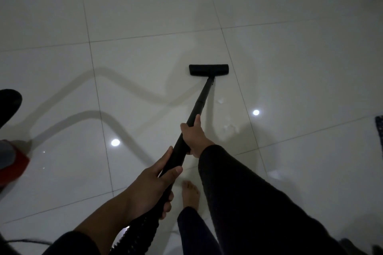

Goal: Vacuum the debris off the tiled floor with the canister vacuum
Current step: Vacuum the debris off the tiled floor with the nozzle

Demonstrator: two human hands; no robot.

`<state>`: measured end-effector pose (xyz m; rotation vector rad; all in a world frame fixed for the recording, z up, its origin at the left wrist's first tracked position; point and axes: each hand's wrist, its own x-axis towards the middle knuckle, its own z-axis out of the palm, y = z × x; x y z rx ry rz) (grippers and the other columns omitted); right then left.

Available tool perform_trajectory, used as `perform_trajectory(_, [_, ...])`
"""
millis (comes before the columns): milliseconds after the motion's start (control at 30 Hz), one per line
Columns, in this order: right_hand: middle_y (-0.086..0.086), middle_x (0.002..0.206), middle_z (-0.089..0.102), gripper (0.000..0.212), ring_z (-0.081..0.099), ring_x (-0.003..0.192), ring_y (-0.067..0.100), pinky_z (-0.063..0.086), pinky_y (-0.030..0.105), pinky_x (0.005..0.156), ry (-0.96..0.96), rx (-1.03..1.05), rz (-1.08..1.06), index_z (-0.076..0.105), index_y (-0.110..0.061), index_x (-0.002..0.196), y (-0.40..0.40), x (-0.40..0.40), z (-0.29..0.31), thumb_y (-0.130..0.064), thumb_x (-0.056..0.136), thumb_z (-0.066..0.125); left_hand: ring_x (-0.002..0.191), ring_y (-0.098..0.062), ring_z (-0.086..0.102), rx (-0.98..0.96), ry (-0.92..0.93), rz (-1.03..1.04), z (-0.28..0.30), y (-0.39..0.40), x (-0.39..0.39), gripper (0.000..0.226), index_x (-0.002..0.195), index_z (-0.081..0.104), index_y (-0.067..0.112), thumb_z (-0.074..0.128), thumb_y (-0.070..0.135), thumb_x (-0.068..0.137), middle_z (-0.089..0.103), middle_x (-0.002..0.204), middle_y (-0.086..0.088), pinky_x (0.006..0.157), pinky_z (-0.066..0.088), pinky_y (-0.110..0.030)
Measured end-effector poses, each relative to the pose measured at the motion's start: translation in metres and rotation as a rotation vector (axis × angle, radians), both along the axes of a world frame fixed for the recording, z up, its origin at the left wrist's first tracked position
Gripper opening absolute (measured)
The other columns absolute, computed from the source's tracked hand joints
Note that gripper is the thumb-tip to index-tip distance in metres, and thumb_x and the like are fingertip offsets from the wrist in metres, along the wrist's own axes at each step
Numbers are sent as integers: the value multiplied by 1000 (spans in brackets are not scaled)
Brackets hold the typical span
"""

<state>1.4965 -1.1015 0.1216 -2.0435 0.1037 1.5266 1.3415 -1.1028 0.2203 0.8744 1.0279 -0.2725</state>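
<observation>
The vacuum wand [199, 105] is a slim, matte black tube in joined sections, running from the person's hands to a wide, flat black floor head [208, 70] that rests on the glossy white tiled floor [145, 16]. The right hand [194, 136] has its grip wrapped round the wand midway; the left hand [151, 188] has its grip curled round the lower end, where the ribbed hose [134, 232] begins. Pale debris [230, 126] lies just right of the wand. The red canister [12, 161] sits at the left edge.
</observation>
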Motion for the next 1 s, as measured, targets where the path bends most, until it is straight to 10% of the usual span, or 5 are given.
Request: perform_trajectory(1000, [11,122,50,77,56,106,33,53,47,78,-38,-62,-243,-11,-47,148,-139,-148,-1,-27,96,44,42,-16,55,-25,-54,-250,-12,-102,-145,67,144,13,53,53,31,94,53,52,-5,43,48,-26])
